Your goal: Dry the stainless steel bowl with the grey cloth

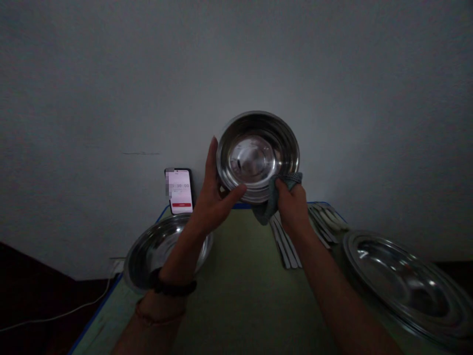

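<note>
A shiny steel bowl (pixel 257 154) is held up above the table, its inside tilted towards me. My left hand (pixel 212 197) grips its left rim, thumb inside and fingers behind. My right hand (pixel 293 207) is closed on a grey-green cloth (pixel 271 199) and presses it against the bowl's lower right rim.
The green table (pixel 240 291) has a blue edge. A larger steel bowl (pixel 157 251) sits at its left, a wide steel plate (pixel 406 283) at the right. Several pieces of cutlery (pixel 286 244) lie behind my right hand. A lit phone (pixel 179 191) leans on the wall.
</note>
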Demonstrator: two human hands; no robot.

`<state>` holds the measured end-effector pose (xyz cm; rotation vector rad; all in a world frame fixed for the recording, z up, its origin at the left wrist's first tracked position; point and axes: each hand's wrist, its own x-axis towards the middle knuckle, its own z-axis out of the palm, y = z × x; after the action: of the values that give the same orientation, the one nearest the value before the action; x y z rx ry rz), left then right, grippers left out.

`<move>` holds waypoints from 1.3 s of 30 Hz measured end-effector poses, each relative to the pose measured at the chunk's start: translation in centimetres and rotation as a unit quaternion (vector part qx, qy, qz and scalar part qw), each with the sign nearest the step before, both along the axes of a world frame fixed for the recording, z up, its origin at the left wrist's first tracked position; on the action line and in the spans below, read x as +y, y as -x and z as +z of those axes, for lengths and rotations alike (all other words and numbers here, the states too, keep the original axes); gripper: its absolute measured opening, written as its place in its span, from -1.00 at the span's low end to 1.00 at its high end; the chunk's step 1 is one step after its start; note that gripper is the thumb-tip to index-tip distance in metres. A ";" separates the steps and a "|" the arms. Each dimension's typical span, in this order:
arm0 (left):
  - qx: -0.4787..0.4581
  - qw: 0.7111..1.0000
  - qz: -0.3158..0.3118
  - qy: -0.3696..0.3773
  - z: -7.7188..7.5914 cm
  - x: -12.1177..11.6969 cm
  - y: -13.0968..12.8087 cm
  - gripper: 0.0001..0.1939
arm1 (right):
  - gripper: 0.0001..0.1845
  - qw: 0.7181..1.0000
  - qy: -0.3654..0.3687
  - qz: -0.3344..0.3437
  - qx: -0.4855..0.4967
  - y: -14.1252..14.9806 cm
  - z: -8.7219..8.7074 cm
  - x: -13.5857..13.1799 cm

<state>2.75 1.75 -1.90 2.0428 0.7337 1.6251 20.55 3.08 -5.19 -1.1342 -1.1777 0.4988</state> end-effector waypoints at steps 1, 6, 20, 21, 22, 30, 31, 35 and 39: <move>0.011 0.999 0.039 -0.033 -0.1 0.1 -0.2 -0.04 | -0.67 1.000 0.009 -0.010 -0.002 0.5 0.1 -0.2; 0.053 0.986 0.145 -0.068 -0.1 0.5 1.2 -0.10 | -0.75 0.993 0.049 -0.061 -0.087 0.4 1.0 -0.7; -0.097 0.942 -0.053 0.315 0.5 -1.0 3.1 -0.13 | -0.61 0.959 0.096 0.054 -0.261 -1.9 0.6 0.1; -0.072 0.940 -0.066 0.328 0.6 -1.1 3.3 -0.15 | -0.66 0.951 0.095 0.056 -0.289 -2.0 0.6 0.0; -0.044 0.938 -0.081 0.333 0.8 -1.3 3.6 -0.18 | -0.71 0.944 0.090 0.050 -0.314 -2.1 0.7 -0.1; 0.083 0.934 -0.119 0.325 1.1 -1.3 3.5 -0.41 | -0.72 0.886 0.082 0.061 -0.452 -1.1 1.5 -1.5; 0.087 0.934 -0.115 0.326 1.1 -1.3 3.4 -0.44 | -0.71 0.882 0.087 0.051 -0.460 -0.9 1.7 -1.7; 0.028 0.931 -0.080 0.354 1.4 -1.5 3.6 -0.49 | -0.70 0.912 0.048 0.002 -0.408 -1.2 2.2 -1.9; -0.118 0.931 0.024 0.345 1.8 -1.2 5.4 -0.59 | -0.55 0.924 0.029 -0.123 -0.361 -1.7 2.8 -2.0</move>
<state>-2.70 0.52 -0.05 1.3140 1.0795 1.3364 22.22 1.05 -2.35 -1.5580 -1.6191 -0.1059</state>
